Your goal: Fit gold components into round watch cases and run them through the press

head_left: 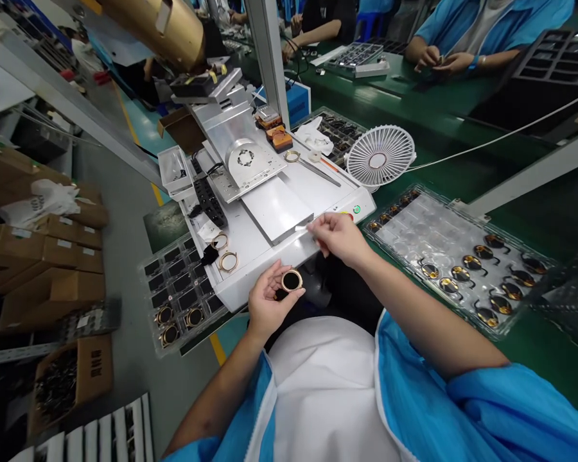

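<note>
My left hand (268, 300) grips a round watch case (292, 280) by its edge, its black face and gold rim turned up toward me. Fingers closed in a pinch, my right hand (338, 237) is at the front edge of the white machine (241, 280). A small white strip (302, 228) sticks out from its fingertips; what exactly it is, I cannot make out. Left of my hands, two gold rings (228, 261) lie on the machine's front corner. A flat metal plate (279, 208) lies just beyond my right fingertips.
A clear tray (157, 279) with several watch cases stands at the left. Another tray (404, 240) with round black-and-gold parts lies at the right. A white fan (380, 156), tweezers (320, 173) and a metal fixture (245, 157) stand or lie beyond. Co-workers sit across the green table (428, 128).
</note>
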{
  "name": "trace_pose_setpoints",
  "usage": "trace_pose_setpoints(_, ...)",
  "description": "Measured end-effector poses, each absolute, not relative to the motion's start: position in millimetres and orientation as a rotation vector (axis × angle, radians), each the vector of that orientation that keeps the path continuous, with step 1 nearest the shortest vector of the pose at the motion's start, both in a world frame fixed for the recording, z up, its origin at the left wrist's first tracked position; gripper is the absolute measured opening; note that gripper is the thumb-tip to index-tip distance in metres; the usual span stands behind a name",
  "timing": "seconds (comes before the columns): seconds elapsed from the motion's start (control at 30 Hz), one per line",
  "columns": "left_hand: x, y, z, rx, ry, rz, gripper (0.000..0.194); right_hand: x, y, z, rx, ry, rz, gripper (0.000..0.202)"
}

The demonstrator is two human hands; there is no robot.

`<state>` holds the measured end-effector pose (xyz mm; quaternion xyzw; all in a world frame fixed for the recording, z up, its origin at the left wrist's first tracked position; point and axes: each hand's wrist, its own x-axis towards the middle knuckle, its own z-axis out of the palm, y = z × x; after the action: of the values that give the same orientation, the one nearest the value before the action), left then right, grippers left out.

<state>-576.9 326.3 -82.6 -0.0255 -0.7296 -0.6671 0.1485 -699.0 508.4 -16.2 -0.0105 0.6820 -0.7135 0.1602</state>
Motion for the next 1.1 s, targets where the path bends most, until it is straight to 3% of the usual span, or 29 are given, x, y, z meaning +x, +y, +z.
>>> trace_pose_setpoints(0.17, -579, 330, -86, -0.098, -2.213, -1.740, 0.078, -648, 509, -24, -0.260, 1.820, -1.757, 0.038)
trace_pose_setpoints(0.7, -579, 332, -85, -0.119, -2.239, -1.668, 0.068, -638, 500, -46, -0.174, 2.035, -1.802, 0.019)
trace_pose_setpoints(0.9, -586, 344, -96, -0.243, -2.248, -1.768, 0.072, -649, 531, -54, -0.088, 1.722, -1.761, 0.034)
trace_pose_setpoints(1.0, -598, 349, -108, -0.359, -2.362, -1.813, 0.066, -649, 598, -46, 0.032, 2.334, -1.368, 0.027)
trace_pose_setpoints(1.1, -605, 347, -120, -0.363, -2.432, -1.860, 0.053, -622, 679, -30, 0.488, 2.803, -0.790, 0.020)
